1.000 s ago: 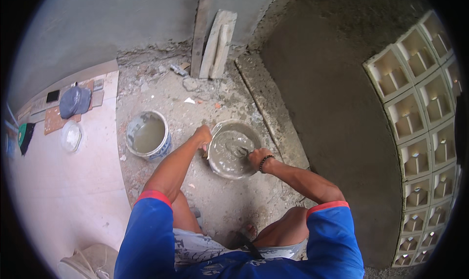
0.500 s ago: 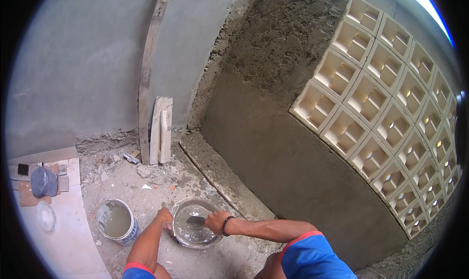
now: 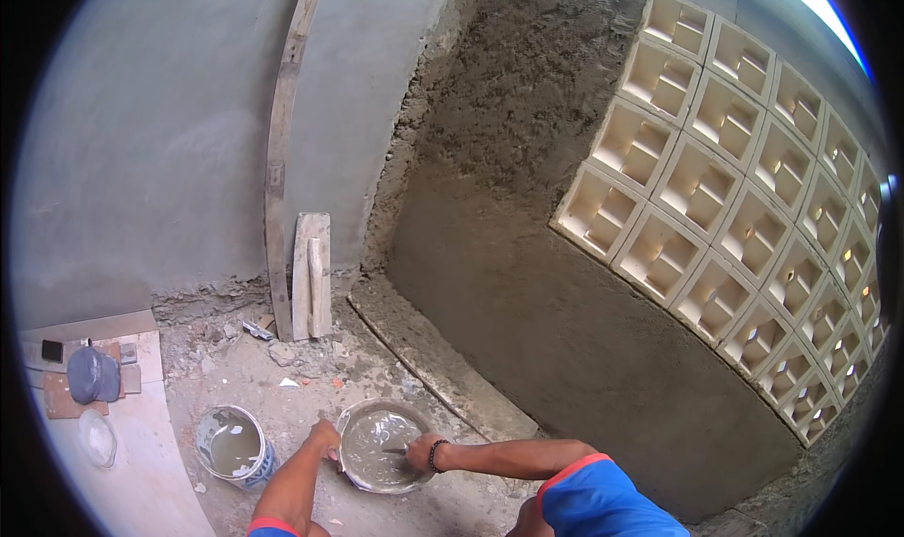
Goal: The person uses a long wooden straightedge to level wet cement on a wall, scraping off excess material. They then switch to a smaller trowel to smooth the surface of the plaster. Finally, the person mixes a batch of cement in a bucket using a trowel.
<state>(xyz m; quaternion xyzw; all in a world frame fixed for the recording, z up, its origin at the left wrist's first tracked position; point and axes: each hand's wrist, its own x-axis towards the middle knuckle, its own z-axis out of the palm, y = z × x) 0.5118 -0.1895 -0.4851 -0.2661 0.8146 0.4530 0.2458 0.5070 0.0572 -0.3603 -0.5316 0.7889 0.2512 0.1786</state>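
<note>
Round, pale-rimmed basin (image 3: 384,489) of wet grey mortar (image 3: 370,428) sits on the rough grey floor (image 3: 303,405); left hand (image 3: 325,438) has fingers curled on the basin's left rim, probably to stop it sliding. Right hand (image 3: 424,451), at the basin's right edge, has fingers wrapped round the mostly hidden handle of a grey metal trowel (image 3: 394,450), blade at the mortar, likely for firm control. White-and-blue round bucket (image 3: 263,471) stands left of the basin, presumably for easy reach; pale wooden float (image 3: 301,292) leans upright beyond the basin, likely parked clear.
</note>
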